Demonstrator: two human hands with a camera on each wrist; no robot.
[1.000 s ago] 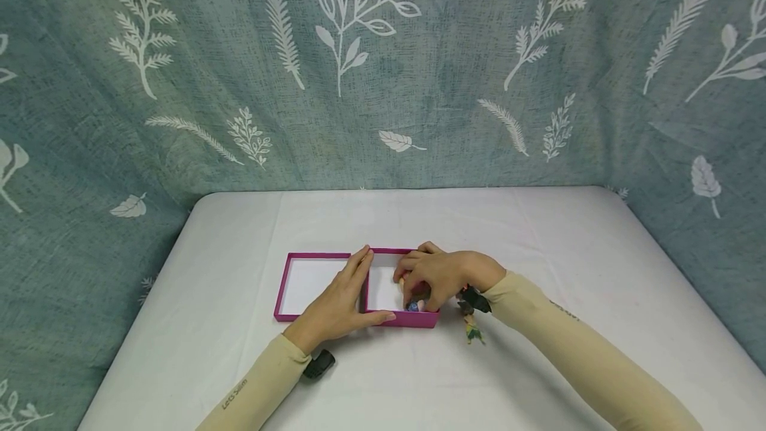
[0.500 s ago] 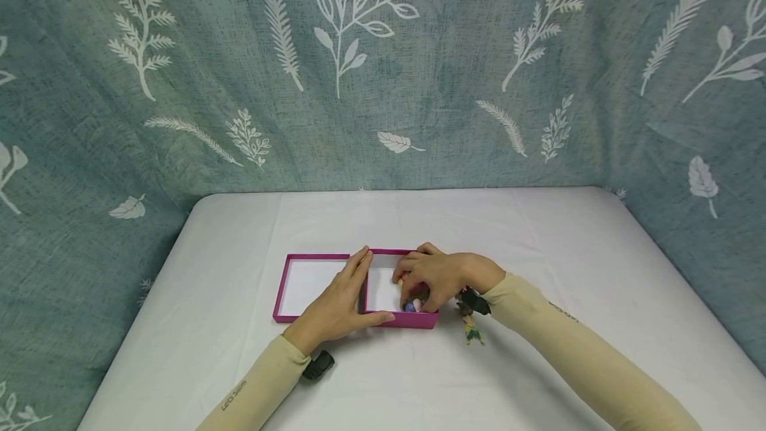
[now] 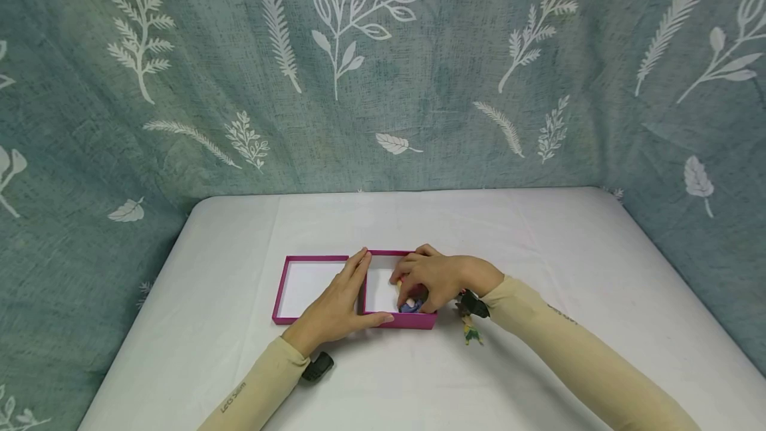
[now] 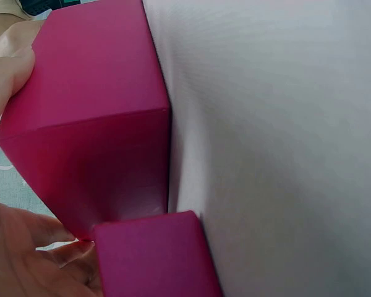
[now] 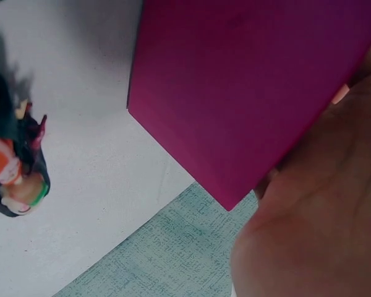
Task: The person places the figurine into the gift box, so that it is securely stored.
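Note:
A magenta box [image 3: 407, 322] with a white inside lies uncovered on the table. My left hand [image 3: 335, 308] spans its left end, thumb along the front rim and fingers at the back left corner. In the left wrist view, the left thumb [image 4: 15, 71] lies against the upper edge of the box. My right hand [image 3: 439, 277] reaches over the right wall, fingers curled down inside around a small blue toy figure [image 3: 410, 306]. Beside those fingers shows a bit of red and yellow [image 3: 399, 281], mostly hidden by the hand.
A matching shallow lid [image 3: 280, 291] lies left of the box, right against it. A toy figure [image 3: 471, 331] with a green skirt lies right of the box. More toy figures [image 5: 15, 167] show in the right wrist view. Patterned green cloth [image 3: 383, 72] hangs behind the white table.
The blue toy figure has turned and shifted slightly left under my right fingers inside the box. My left hand stays in place on the box.

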